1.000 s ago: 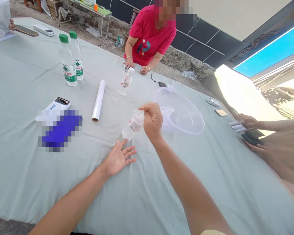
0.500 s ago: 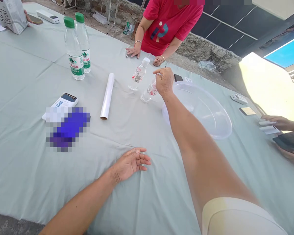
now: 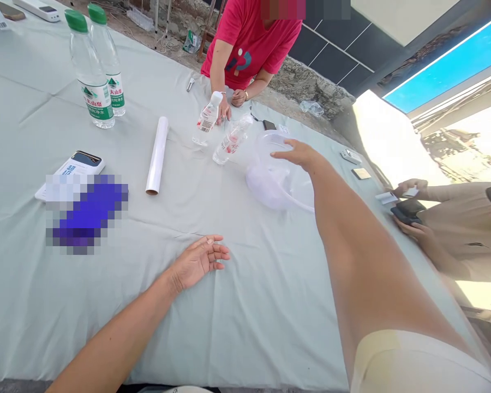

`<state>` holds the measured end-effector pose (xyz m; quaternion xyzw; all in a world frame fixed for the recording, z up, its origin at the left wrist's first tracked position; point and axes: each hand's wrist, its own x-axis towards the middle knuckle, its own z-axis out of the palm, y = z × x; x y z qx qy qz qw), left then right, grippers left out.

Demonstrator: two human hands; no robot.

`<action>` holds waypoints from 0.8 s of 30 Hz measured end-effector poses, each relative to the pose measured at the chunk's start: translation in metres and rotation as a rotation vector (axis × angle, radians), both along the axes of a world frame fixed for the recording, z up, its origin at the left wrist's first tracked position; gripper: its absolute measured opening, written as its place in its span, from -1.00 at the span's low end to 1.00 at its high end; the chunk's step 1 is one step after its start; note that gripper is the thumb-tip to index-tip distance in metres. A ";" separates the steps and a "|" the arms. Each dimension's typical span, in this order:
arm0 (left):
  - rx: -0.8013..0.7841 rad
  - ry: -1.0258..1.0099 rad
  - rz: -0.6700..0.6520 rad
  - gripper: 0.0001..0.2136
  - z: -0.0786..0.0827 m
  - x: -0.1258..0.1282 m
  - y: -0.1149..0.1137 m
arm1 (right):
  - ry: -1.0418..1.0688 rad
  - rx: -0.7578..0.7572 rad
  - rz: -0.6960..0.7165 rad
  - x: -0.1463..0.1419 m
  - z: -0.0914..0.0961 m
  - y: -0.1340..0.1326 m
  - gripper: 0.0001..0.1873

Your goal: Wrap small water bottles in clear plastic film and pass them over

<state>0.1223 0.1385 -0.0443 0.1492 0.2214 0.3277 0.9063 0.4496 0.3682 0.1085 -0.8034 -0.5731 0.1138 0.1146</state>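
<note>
My right hand [image 3: 297, 154] reaches out over a clear plastic basin [image 3: 265, 191], its fingers apart and nothing in them; the forearm hides part of the basin. Whether the fingertips touch the rim, I cannot tell. Just left of the basin a small clear water bottle [image 3: 226, 147] leans to the right, and a second bottle with a white cap [image 3: 207, 123] stands behind it. My left hand [image 3: 200, 261] lies on the tablecloth, palm turned inward, fingers loosely spread and holding nothing. Farther forward lies a white roll of film [image 3: 157, 155].
Two green-capped water bottles [image 3: 96, 103] stand at the left. A white power bank [image 3: 82, 164] lies beside a blurred blue item [image 3: 92, 210]. A person in a red shirt [image 3: 249, 49] leans in across the table. Another person's hands [image 3: 413, 218] hold dark and white objects at right.
My right hand has moved away from the nearer small bottle's top to over the basin, its fingers opening. The view has swung right. The red-shirted person's hand has moved behind the white-capped bottle.
</note>
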 end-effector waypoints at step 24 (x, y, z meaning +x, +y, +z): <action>0.091 -0.041 0.122 -0.68 0.000 -0.008 -0.005 | 0.917 0.202 0.162 -0.132 -0.006 -0.182 -0.54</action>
